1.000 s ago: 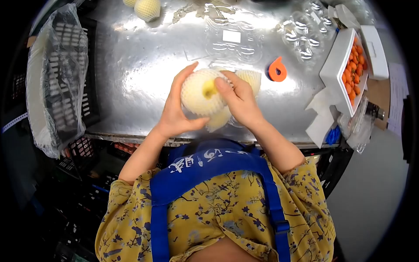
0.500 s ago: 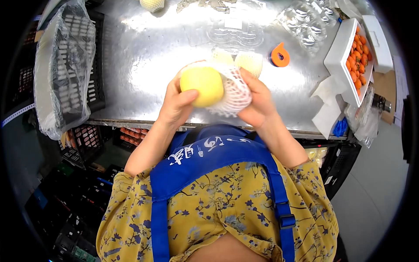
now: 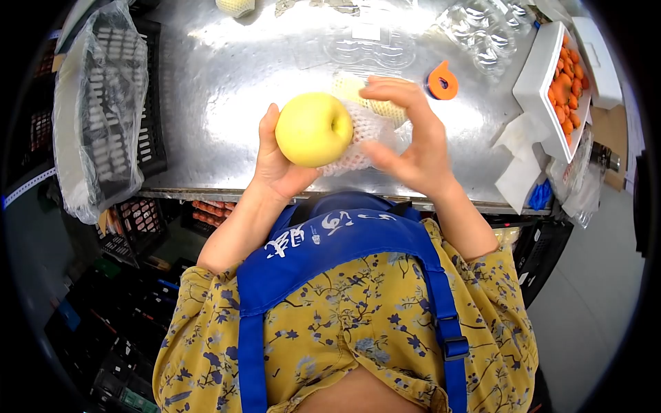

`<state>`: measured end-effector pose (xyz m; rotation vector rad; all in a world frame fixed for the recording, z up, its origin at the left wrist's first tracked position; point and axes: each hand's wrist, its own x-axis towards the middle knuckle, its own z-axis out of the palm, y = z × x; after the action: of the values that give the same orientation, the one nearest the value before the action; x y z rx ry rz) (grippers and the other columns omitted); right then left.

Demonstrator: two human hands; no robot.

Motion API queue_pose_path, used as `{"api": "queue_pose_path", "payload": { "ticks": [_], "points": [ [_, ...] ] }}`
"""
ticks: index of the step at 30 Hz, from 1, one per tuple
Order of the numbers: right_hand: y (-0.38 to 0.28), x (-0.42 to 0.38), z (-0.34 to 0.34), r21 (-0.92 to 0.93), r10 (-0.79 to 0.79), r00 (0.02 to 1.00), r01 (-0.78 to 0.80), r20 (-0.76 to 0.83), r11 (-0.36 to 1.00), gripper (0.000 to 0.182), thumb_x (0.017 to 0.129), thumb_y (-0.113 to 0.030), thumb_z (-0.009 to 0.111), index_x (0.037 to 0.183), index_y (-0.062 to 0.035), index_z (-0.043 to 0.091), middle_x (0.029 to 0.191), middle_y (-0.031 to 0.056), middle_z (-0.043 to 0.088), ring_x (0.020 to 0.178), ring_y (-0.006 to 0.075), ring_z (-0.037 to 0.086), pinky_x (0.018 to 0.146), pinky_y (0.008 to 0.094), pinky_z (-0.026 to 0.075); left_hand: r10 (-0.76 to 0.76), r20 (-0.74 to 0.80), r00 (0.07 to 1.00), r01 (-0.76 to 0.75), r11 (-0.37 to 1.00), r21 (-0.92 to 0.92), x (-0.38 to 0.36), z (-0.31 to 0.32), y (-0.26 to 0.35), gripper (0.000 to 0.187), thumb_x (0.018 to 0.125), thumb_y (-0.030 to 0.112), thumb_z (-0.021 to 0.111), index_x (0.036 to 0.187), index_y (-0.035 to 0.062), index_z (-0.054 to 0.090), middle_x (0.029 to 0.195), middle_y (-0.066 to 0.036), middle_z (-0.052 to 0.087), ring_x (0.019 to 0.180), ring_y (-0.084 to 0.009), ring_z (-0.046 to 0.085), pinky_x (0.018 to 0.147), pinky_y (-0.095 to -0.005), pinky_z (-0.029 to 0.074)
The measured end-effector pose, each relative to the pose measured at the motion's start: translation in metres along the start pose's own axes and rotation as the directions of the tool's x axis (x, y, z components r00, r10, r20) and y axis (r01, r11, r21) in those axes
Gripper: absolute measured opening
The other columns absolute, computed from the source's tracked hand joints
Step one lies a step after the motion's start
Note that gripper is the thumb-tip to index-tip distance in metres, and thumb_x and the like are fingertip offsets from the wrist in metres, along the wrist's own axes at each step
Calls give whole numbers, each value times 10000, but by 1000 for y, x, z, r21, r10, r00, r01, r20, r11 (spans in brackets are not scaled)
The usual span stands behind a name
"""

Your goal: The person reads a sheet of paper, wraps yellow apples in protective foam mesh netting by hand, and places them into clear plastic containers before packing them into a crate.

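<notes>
A yellow apple (image 3: pixel 311 131) rests in my left hand (image 3: pixel 277 162), with the fingers and thumb around its lower left side and its stem hollow facing right. Just right of the apple is a white foam net (image 3: pixel 358 138). My right hand (image 3: pixel 420 141) is beside the net, its thumb and fingers spread apart; nothing is gripped between them. Behind the net, more fruit in pale foam nets (image 3: pixel 387 110) sits on the metal table (image 3: pixel 213 117), partly hidden by my right hand.
Clear plastic trays (image 3: pixel 372 48) and an orange tape dispenser (image 3: pixel 442 81) lie beyond my hands. On the right stands a white foam box (image 3: pixel 533 89) of small orange fruit. A plastic-covered black crate (image 3: pixel 110 103) is at left. Another netted fruit (image 3: pixel 235 7) sits at the far edge.
My right hand has opened and let go of the foam net. The apple has turned in my left hand, so its stem hollow now shows.
</notes>
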<state>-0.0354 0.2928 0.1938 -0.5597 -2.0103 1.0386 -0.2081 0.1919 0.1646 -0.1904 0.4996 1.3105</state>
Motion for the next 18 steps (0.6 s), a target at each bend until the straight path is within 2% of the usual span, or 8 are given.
{"api": "queue_pose_path", "payload": {
  "ticks": [2,3,5,8,11,14,16,18],
  "points": [
    [-4,4,5,-33,-50,996,53,75,998,468,638,-148,763,1048,-42,562,1065,125,588,1063,307,533,902,390,430,-31,59,998,30,999,17,2,-5,2,708,753,644,529,1204,99,499,1173,-110,536,1105,-264,526,936,-421,454],
    [-5,4,8,-46,-73,991,79,114,996,499,617,-150,776,1054,-51,556,1079,131,583,1079,329,524,912,406,428,-23,21,1000,23,1000,-2,3,-4,1,698,757,637,525,1201,99,501,1166,-110,538,1098,-262,530,930,-415,459],
    [-1,0,14,-69,-99,989,107,105,992,512,575,-152,788,1015,-56,544,1116,124,562,1073,327,523,917,414,429,-11,-56,998,9,999,-36,4,0,-3,677,766,623,518,1193,98,505,1153,-108,543,1083,-258,538,919,-404,469],
    [-3,-1,19,-101,-113,990,121,86,987,492,551,-149,785,973,-63,546,1138,118,548,1067,326,526,907,410,434,-29,-5,1000,29,996,-82,6,1,-3,670,769,621,504,1189,100,507,1129,-105,554,1059,-248,551,905,-400,479],
    [-5,0,20,-160,-128,987,142,93,977,471,538,-156,779,938,-74,546,1150,118,541,1060,320,531,897,412,441,-4,-94,996,2,1000,-25,7,3,-5,674,769,627,490,1192,103,505,1136,-102,551,1060,-242,551,898,-397,482],
    [-5,1,22,-218,-146,983,167,107,962,450,539,-172,777,910,-83,539,1170,122,537,1058,310,538,894,432,444,-31,-31,999,30,999,-34,8,2,-4,677,770,627,483,1200,104,500,1139,-99,551,1060,-236,551,899,-393,482],
    [-4,-3,24,-246,-147,983,171,114,954,441,552,-190,779,901,-86,530,1193,124,530,1054,304,546,894,454,444,-35,-44,998,35,999,-3,7,6,-5,670,775,616,483,1206,103,495,1146,-97,548,1059,-233,553,893,-394,485],
    [-1,-7,25,-201,-114,988,134,106,970,447,559,-191,784,906,-87,521,1209,125,525,1048,304,552,894,469,442,-43,-33,999,44,999,20,6,5,-4,662,788,609,471,1212,101,489,1153,-97,544,1060,-229,552,889,-396,486]
  ]
}}
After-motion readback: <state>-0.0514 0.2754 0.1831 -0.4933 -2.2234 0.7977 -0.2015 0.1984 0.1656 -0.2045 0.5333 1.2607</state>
